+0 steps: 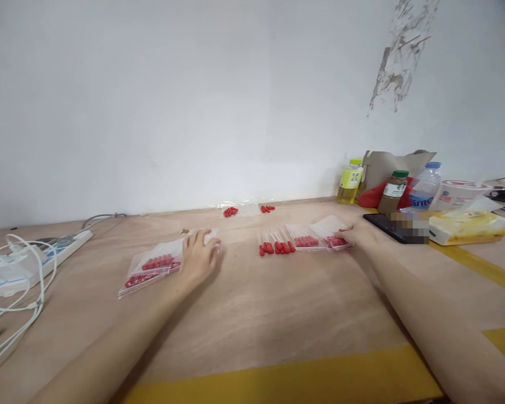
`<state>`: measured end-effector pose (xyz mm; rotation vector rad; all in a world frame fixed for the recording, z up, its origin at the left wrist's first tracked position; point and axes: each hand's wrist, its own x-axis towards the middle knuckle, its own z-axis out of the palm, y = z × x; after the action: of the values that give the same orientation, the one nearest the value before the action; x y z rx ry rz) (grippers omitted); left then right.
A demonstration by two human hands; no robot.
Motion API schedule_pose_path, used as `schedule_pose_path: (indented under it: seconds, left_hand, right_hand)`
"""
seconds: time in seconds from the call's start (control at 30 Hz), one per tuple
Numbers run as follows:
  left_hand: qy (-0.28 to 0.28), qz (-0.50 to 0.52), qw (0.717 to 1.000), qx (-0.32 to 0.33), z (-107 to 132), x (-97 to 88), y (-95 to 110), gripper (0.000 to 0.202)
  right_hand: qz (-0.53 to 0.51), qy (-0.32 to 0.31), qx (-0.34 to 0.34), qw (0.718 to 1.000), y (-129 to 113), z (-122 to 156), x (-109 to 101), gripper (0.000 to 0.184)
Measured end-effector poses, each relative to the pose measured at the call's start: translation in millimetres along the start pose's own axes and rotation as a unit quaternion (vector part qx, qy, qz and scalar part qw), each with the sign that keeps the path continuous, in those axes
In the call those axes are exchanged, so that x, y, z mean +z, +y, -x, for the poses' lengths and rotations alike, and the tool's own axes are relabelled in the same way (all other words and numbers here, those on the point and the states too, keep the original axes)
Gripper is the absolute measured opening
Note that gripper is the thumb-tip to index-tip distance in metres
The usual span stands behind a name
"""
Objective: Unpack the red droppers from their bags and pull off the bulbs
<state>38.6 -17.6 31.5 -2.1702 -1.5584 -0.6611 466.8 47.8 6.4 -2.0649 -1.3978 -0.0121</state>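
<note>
My left hand (200, 255) rests on the right end of a small stack of clear bags (151, 266) filled with red-tipped pieces; its fingers curl down onto the top bag. My right hand (356, 234) reaches out to the right end of a fanned row of similar clear bags (315, 235) and its fingers close on the outermost bag (334, 234). Loose red-tipped pieces (275, 245) lie side by side at the left end of that row. Two small clusters of red pieces (248, 210) sit on clear plastic near the wall.
A white power strip (37, 258) with white cables lies at the left edge. At the right stand a yellow bottle (350, 182), a brown bottle (393, 192), a water bottle (425, 188), a brown paper bag, a dark phone (389, 227) and a yellow tissue pack (469, 227).
</note>
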Motion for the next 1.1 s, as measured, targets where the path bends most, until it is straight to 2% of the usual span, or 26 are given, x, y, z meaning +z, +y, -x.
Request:
schedule_pose_path:
  seconds: [0.1, 0.17, 0.2, 0.23, 0.27, 0.33, 0.37, 0.43, 0.47, 0.53, 0.57, 0.63, 0.73, 0.83, 0.93, 1.1]
  left_hand:
    - [0.006, 0.09, 0.995, 0.045, 22.7, 3.2, 23.7, 0.021]
    - [0.023, 0.145, 0.988, 0.041, 31.4, 6.3, 30.5, 0.023]
    - [0.039, 0.167, 0.985, 0.032, 33.3, 7.5, 31.2, 0.027]
    - [0.06, 0.186, 0.98, 0.018, 33.8, 8.0, 30.7, 0.031]
    - [0.084, 0.204, 0.975, 0.002, 33.4, 7.8, 29.2, 0.034]
    - [0.131, 0.229, 0.964, -0.026, 31.9, 4.9, 26.2, 0.036]
    - [0.15, 0.238, 0.959, -0.033, 31.6, 2.2, 25.6, 0.035]
    - [0.158, 0.258, 0.953, -0.017, 33.1, -4.4, 28.1, 0.03]
    - [0.139, 0.273, 0.952, 0.004, 34.9, -7.8, 31.2, 0.027]
    - [0.052, 0.308, 0.948, 0.055, 39.6, -12.8, 40.1, 0.027]
    - [-0.006, 0.324, 0.943, 0.076, 41.9, -14.0, 44.8, 0.032]
    - [-0.118, 0.346, 0.926, 0.098, 45.7, -13.3, 52.1, 0.053]
    - [-0.216, 0.364, 0.902, 0.089, 47.7, -7.8, 54.7, 0.07]
    - [-0.246, 0.371, 0.893, 0.068, 47.1, -3.7, 51.2, 0.069]
    - [-0.246, 0.373, 0.893, 0.062, 46.3, -3.4, 49.4, 0.066]
    - [-0.229, 0.369, 0.899, 0.061, 46.1, -5.4, 51.7, 0.059]
  right_hand:
    - [0.004, 0.01, 0.04, 0.999, -13.8, 7.8, -7.2, 0.016]
    - [-0.065, 0.035, 0.011, 0.997, -31.5, 17.0, -14.7, 0.018]
    - [-0.139, 0.038, -0.02, 0.989, -42.6, 23.7, -18.4, 0.02]
    - [-0.239, -0.001, -0.052, 0.97, -54.8, 31.9, -21.4, 0.023]
    - [-0.343, -0.07, -0.062, 0.935, -67.4, 41.7, -23.5, 0.026]
    - [-0.47, -0.255, -0.088, 0.84, -92.1, 64.4, -23.4, 0.035]
    - [-0.479, -0.339, -0.103, 0.803, -103.1, 76.4, -20.8, 0.037]
    - [-0.453, -0.463, -0.129, 0.751, -121.4, 98.4, -11.1, 0.039]
    - [-0.435, -0.507, -0.135, 0.732, -128.6, 107.7, -4.6, 0.04]
    - [-0.402, -0.565, -0.13, 0.709, -139.3, 121.9, 8.8, 0.041]
    - [-0.394, -0.571, -0.129, 0.709, -143.1, 126.8, 14.5, 0.042]
    - [-0.395, -0.552, -0.105, 0.726, -147.6, 133.2, 20.9, 0.047]
    - [-0.417, -0.508, -0.003, 0.754, -146.2, 138.1, 16.5, 0.054]
    - [-0.438, -0.522, 0.09, 0.727, -136.3, 142.9, 5.6, 0.056]
    - [-0.474, -0.515, 0.12, 0.704, -126.3, 150.0, 1.3, 0.06]
    - [-0.471, -0.464, 0.142, 0.737, -124.6, 159.6, 6.5, 0.065]
